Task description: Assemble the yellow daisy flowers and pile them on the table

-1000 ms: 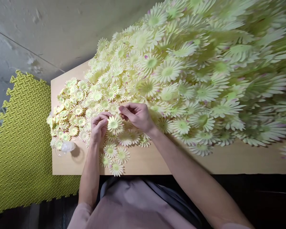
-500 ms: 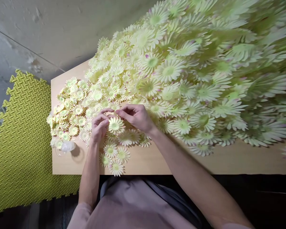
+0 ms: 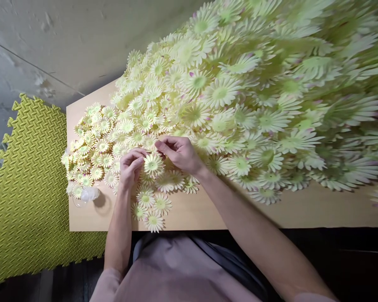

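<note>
Left fingers: thumb and forefinger of the left hand (image 3: 130, 167) are bent close together at the left edge of one daisy head; whether they grip it cannot be told.
Right fingers: thumb and forefinger of the right hand (image 3: 181, 154) nearly meet just above the same bloom; anything pinched there is too small to tell.
Daisy head between the hands: an artificial daisy (image 3: 153, 165), cream petals around a pale green centre, faces up towards the camera.
Nearest blooms: a few loose daisies (image 3: 153, 220) lie below it, one reaching the table's front edge.
Heaps: smaller-looking blooms (image 3: 93, 147) cluster to the left; a large daisy pile (image 3: 222, 93) rises behind and to the right, some petals purple-tipped.
Clear plastic container: it (image 3: 90, 193) stands near the table's left front corner.
Surroundings: wooden table (image 3: 204, 214), yellow foam mat (image 3: 28, 188) on the left, scuffed wall (image 3: 69, 42) behind.
</note>
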The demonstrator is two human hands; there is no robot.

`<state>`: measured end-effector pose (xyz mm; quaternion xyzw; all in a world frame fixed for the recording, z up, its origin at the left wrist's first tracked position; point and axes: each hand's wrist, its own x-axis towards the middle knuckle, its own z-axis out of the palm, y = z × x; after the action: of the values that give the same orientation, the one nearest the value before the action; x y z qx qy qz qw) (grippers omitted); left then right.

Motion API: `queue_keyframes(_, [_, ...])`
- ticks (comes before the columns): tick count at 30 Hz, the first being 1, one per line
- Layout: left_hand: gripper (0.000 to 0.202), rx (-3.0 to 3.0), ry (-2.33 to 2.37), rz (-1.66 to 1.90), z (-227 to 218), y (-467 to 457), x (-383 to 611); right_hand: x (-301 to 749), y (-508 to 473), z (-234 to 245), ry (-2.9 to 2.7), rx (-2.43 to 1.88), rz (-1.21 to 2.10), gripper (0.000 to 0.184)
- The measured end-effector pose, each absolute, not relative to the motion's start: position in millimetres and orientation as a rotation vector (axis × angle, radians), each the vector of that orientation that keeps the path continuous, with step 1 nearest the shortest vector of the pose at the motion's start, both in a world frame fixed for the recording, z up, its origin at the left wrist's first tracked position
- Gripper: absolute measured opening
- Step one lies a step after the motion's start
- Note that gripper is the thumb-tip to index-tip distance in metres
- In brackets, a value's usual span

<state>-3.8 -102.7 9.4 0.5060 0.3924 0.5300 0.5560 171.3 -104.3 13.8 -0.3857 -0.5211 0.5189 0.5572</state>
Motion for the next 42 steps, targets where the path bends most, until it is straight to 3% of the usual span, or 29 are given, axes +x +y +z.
queue_keyframes(14, [0.025, 1.257, 0.932, 1.220, 15.7, -105.2, -1.4, 170.3, -103.3, 9.7, -1.290, -0.937, 1.269, 0.029])
queue_keyframes(33, [0.024, 1.100, 1.010, 1.398, 2.1, -98.6, -10.3, 172.2, -100.2, 7.4, -1.016, -1.001, 1.140, 0.036])
queue_keyframes(42, [0.016, 1.430, 1.111, 1.459, 3.1, -93.5, -5.7, 178.3, -99.3, 8.5, -0.923, -0.943, 0.914, 0.056])
